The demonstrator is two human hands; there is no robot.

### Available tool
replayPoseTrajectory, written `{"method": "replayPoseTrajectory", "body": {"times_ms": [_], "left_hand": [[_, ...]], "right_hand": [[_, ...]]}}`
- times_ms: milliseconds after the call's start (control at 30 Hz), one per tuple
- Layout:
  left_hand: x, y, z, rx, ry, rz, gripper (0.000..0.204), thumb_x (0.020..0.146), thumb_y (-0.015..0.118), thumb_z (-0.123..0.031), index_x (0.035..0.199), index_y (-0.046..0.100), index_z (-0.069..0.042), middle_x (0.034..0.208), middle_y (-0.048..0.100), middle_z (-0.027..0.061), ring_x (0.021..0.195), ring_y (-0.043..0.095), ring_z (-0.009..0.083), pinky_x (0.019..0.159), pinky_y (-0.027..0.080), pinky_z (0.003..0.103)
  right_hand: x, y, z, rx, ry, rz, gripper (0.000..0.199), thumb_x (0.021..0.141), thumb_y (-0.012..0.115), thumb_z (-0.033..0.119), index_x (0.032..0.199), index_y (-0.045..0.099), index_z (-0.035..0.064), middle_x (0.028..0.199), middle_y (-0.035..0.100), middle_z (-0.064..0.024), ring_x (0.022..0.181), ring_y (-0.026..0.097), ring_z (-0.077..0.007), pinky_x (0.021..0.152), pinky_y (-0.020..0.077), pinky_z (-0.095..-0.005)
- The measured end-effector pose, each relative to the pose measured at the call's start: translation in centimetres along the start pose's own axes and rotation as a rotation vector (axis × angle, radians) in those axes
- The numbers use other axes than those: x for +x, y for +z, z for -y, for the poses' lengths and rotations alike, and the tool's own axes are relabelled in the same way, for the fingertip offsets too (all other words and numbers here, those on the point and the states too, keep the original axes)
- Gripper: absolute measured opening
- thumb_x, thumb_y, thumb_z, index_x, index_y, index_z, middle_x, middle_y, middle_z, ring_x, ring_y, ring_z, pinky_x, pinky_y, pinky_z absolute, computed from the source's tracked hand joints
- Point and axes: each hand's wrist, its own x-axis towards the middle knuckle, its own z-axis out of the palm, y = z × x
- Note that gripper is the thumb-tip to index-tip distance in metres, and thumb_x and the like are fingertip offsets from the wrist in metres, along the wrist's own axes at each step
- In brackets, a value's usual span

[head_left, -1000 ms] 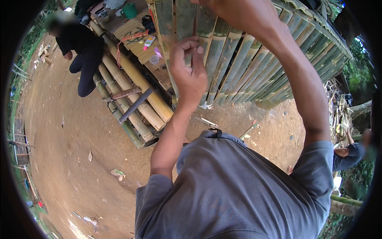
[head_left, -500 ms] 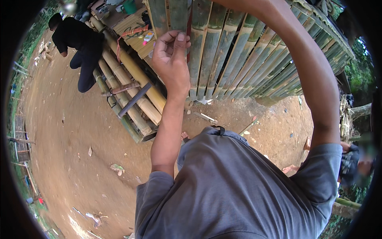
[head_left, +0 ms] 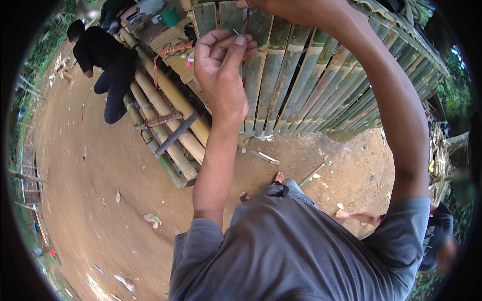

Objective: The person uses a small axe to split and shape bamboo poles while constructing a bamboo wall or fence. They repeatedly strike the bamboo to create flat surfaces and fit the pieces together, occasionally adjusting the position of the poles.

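Note:
My left hand (head_left: 224, 60) is raised in front of a wall of split bamboo slats (head_left: 282, 75), its thumb and fingers pinched together. A short thin nail (head_left: 235, 31) pokes out between the fingertips, shiny and close to the slats. My right arm arches up from the right side. Only part of my right hand (head_left: 266, 4) shows at the top edge, beside the upper ends of the slats. Its fingers are mostly cut off by the picture's edge, so its grip and anything in it are hidden.
Thick bamboo poles (head_left: 170, 128) form a low bench on the left, with a dark crossbar (head_left: 175, 134) over them. Beyond it crouches a person in black (head_left: 108, 60). A green bucket (head_left: 169, 16) stands farther back. Another person's leg (head_left: 359, 216) shows at lower right.
My left hand has shifted slightly right, and the nail's tip now shows between its fingers. The view has tilted a little, bringing more of my feet and the slats' tops into sight.

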Motion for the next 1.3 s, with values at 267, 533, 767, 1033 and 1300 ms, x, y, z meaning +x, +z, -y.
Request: {"method": "replayPoseTrajectory", "body": {"times_ms": [267, 533, 767, 1033, 1300], "left_hand": [[1.1, -0.6, 0.0, -0.067, -0.011, 0.113, 0.025, 0.095, 0.064, -0.003, 0.117, 0.058, 0.007, 0.102, 0.069, 0.0149, 0.092, 0.068, 0.0203, 0.087, 0.056, 0.032], [1.4, -0.1, 0.9, 0.065, 0.253, 0.028, 0.023, 0.094, 0.067, -0.004, 0.113, 0.063, 0.008, 0.1, 0.069, 0.0134, 0.085, 0.069, 0.0167, 0.081, 0.058, 0.03], [2.7, 0.2, 3.5, 0.376, 0.758, -0.16, 0.011, 0.094, 0.066, 0.001, 0.102, 0.069, 0.007, 0.097, 0.07, 0.0134, 0.081, 0.068, 0.0172, 0.075, 0.059, 0.029], [4.6, 1.2, 5.8, 0.491, 1.036, -0.35, 0.014, 0.091, 0.067, 0.006, 0.105, 0.067, 0.009, 0.101, 0.072, 0.0196, 0.088, 0.071, 0.023, 0.08, 0.059, 0.032], [5.1, 1.7, 6.3, 0.551, 1.076, -0.478, 0.018, 0.082, 0.073, 0.01, 0.098, 0.072, 0.003, 0.094, 0.074, 0.0128, 0.084, 0.07, 0.0235, 0.073, 0.056, 0.032]], "right_hand": [[0.6, -0.1, 0.7, 0.005, 0.153, 0.091, 0.036, 0.079, 0.079, 0.025, 0.107, 0.073, 0.0023, 0.095, 0.071, -0.0255, 0.094, 0.069, -0.0403, 0.083, 0.0536, -0.047], [1.0, -0.5, 1.2, -0.039, 0.141, 0.113, 0.037, 0.08, 0.08, 0.028, 0.102, 0.072, -0.0016, 0.09, 0.07, -0.0255, 0.089, 0.069, -0.0413, 0.08, 0.0528, -0.048], [1.4, -0.9, 1.3, -0.033, 0.12, 0.166, 0.036, 0.08, 0.08, 0.027, 0.099, 0.072, -0.0022, 0.089, 0.07, -0.0264, 0.088, 0.068, -0.043, 0.079, 0.0526, -0.0488], [1.2, -1.5, 1.3, -0.014, 0.04, 0.186, 0.038, 0.083, 0.076, 0.026, 0.112, 0.072, 0.0026, 0.096, 0.07, -0.0265, 0.094, 0.068, -0.0418, 0.086, 0.0524, -0.048], [1.3, 1.4, -0.9, -0.006, -0.03, 0.016, 0.029, 0.078, 0.082, 0.023, 0.095, 0.072, 0.0014, 0.068, 0.064, -0.0205, 0.07, 0.065, -0.0405, 0.064, 0.0497, -0.0453]]}}
